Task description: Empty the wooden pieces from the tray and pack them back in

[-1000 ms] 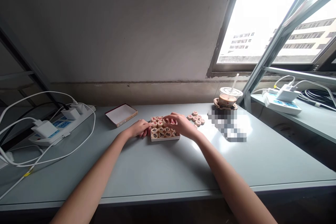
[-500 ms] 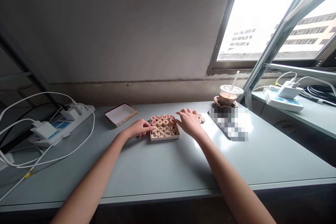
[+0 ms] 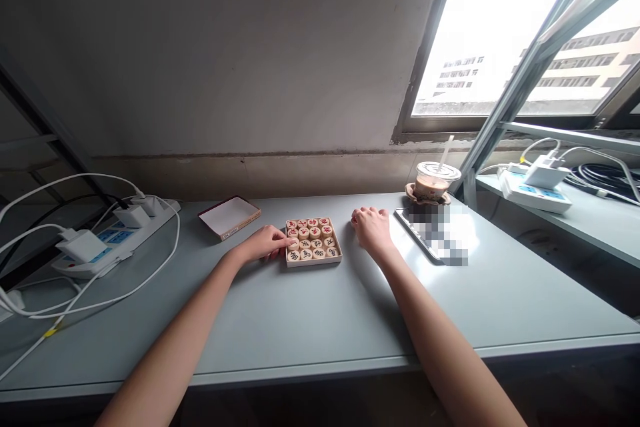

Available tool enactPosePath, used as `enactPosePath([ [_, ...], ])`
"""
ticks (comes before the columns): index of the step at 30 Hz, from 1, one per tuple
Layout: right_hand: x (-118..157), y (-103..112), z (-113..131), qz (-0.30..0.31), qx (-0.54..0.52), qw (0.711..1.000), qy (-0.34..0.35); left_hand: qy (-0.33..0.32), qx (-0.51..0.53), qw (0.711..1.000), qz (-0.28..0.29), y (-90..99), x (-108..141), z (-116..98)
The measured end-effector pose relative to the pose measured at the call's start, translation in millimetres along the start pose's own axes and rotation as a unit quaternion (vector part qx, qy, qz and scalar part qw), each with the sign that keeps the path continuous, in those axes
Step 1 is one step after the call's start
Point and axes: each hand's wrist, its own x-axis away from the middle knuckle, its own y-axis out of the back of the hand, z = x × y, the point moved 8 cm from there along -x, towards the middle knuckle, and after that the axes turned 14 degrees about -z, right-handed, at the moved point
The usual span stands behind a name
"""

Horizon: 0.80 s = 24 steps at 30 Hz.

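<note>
A shallow open box [image 3: 314, 264] sits on the table, holding rows of round wooden Chinese chess pieces [image 3: 315, 233], red characters at the back and black at the front. My left hand [image 3: 267, 241] grips the box's left wall, its thumb over the edge at a piece. To the right of the box, my right hand [image 3: 371, 225] rests low with its fingers curled down around the spot where loose pieces lay. Those pieces are hidden beneath it.
The box lid [image 3: 231, 217] lies upturned at the back left. A power strip [image 3: 117, 237] with white cables [image 3: 150, 287] takes up the left side. A partly blurred phone [image 3: 420, 237] lies right of my right hand, below a drink cup [image 3: 433, 183] in a holder.
My right hand has moved right, away from the box's right edge, and closed over the loose pieces. My left hand keeps its hold on the box.
</note>
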Motion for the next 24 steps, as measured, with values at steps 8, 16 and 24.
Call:
enactPosePath([
  [8,8.9,40.0,68.2,0.005,-0.311,0.935,0.173,0.003,0.007,1.0,-0.004,2.9,3.7,-5.3],
  [16,24.0,37.9,98.7,0.001,-0.277,0.937,0.214,-0.01,-0.008,1.0,-0.006,2.4,2.8,-6.3],
  [24,7.1,29.1,56.0,0.007,-0.214,0.97,0.113,-0.009,-0.015,1.0,-0.006,3.1,4.3,-9.2],
])
